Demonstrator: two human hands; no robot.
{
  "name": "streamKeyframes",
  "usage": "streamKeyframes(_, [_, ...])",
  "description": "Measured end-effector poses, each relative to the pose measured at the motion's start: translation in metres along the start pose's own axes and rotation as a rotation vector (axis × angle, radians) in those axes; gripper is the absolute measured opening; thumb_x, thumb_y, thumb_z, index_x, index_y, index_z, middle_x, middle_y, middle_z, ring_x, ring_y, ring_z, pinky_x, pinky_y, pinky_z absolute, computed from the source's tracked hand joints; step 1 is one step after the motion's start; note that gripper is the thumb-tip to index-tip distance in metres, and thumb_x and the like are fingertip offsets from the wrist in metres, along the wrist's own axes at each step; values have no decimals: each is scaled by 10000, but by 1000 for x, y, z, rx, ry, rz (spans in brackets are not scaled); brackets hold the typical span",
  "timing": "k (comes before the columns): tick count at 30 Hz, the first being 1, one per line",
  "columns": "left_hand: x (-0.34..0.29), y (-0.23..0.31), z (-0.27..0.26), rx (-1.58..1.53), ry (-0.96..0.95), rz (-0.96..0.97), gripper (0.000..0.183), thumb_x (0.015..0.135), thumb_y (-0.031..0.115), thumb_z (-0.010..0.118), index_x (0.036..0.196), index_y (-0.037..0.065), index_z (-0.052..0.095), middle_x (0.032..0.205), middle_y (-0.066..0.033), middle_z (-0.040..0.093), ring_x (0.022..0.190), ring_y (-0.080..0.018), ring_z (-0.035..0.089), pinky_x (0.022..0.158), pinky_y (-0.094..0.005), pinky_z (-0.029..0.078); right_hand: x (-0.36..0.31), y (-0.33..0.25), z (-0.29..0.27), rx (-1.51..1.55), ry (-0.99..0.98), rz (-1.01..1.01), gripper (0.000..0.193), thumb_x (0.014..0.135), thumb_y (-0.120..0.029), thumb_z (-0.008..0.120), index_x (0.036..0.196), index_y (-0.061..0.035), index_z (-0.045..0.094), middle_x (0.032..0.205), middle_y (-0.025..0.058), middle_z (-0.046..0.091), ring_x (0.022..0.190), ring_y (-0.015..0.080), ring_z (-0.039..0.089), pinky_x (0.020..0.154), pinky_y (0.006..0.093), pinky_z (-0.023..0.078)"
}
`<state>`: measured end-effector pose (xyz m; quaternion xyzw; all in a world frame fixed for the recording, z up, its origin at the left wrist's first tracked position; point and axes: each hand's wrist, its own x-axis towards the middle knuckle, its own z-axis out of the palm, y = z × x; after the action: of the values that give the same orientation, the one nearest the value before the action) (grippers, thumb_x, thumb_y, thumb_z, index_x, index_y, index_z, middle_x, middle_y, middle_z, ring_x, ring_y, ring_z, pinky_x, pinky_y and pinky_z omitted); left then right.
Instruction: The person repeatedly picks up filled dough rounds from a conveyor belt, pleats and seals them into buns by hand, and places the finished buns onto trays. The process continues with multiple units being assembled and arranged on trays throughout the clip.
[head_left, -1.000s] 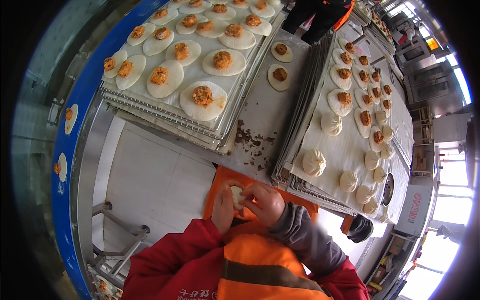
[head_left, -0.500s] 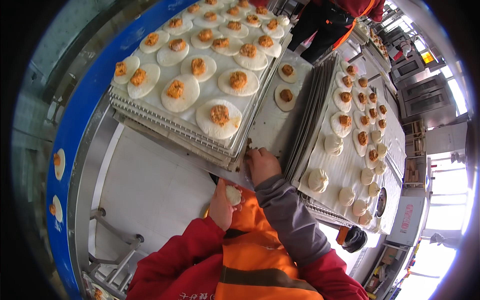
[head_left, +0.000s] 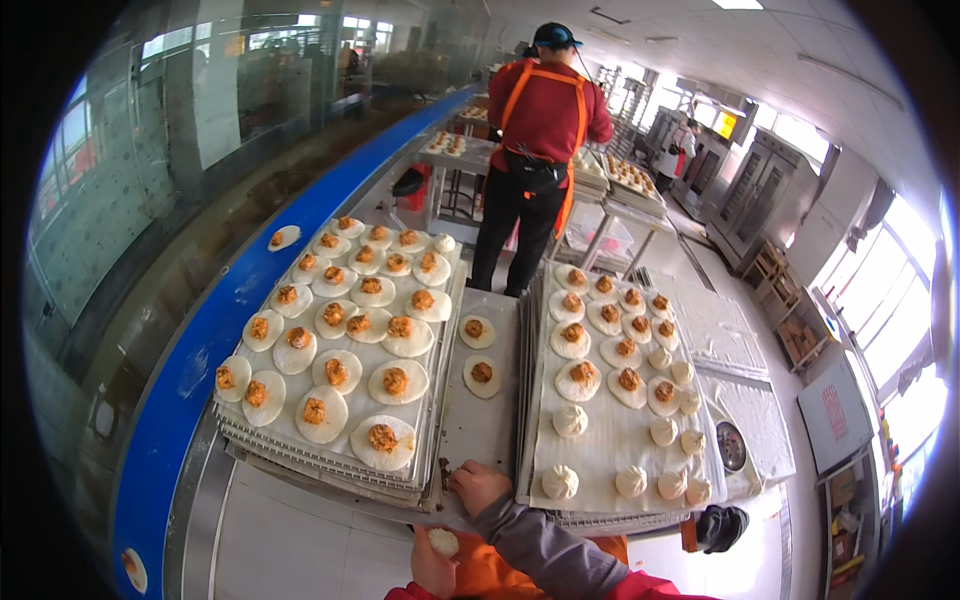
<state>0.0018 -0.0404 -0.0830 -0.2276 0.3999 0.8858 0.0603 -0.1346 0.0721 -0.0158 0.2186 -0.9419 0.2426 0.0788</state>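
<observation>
My left hand (head_left: pixel 429 568), low in the middle, is closed around a pale piece of dough (head_left: pixel 443 542), most of it hidden by the hand. My right hand (head_left: pixel 480 487) has its fingers curled down at the near end of the metal table (head_left: pixel 470 425), beside small brown crumbs; whether it pinches any cannot be made out. To its left, dough wrappers topped with orange filling (head_left: pixel 397 381) cover a stacked tray (head_left: pixel 330 462). On the right tray (head_left: pixel 600 440) lie more filled wrappers (head_left: pixel 578 377) and several closed, pleated buns (head_left: pixel 570 420).
Two filled wrappers (head_left: pixel 482 376) lie on the metal strip between the stacks. A blue conveyor belt (head_left: pixel 215 340) runs along the left, with a few filled wrappers on it. A co-worker (head_left: pixel 545 130) in red stands beyond the trays, back turned. A round metal dish (head_left: pixel 731 446) sits at right.
My view has tilted up, so trays and hands sit lower in the picture and the co-worker and room show. Both hands stay in about the same places, the left still holding the dough.
</observation>
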Motion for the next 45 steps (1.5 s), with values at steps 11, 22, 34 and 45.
streamKeyframes(11, [-53, 64, 99, -198, -158, 128, 481, 1053, 501, 287, 1083, 78, 513, 899, -50, 598, 741, -158, 582, 609, -301, 473, -75, -24, -84, 1215, -76, 239, 85, 828, -37, 751, 897, 2, 719, 837, 56, 628, 724, 134, 606, 618, 254, 498])
streamKeyframes(22, [-78, 43, 170, -96, -119, 106, 520, 1050, 518, 274, 1073, 58, 517, 977, -63, 575, 851, -154, 554, 759, -287, 469, -100, 10, -164, 524, 234, -377, 282, 763, -60, 740, 1040, -28, 702, 907, 82, 592, 734, 232, 609, 657, 330, 520])
streamKeyframes(34, [-80, 51, 239, 74, -449, -71, 576, 1039, 547, 249, 1120, 39, 508, 923, -77, 608, 776, -165, 615, 673, -295, 526, -97, 52, -265, 368, 260, -324, 624, 654, -444, 824, 1134, -83, 653, 967, 40, 652, 764, 245, 611, 688, 353, 458])
streamKeyframes(45, [-23, 115, 265, 399, -643, 135, 491, 1054, 386, 413, 1415, 56, 377, 1308, -98, 519, 1206, -186, 522, 997, -346, 425, -35, 130, -291, 378, -204, 20, 586, 725, -145, 820, 1248, -26, 584, 1112, 170, 654, 972, 323, 660, 852, 381, 540])
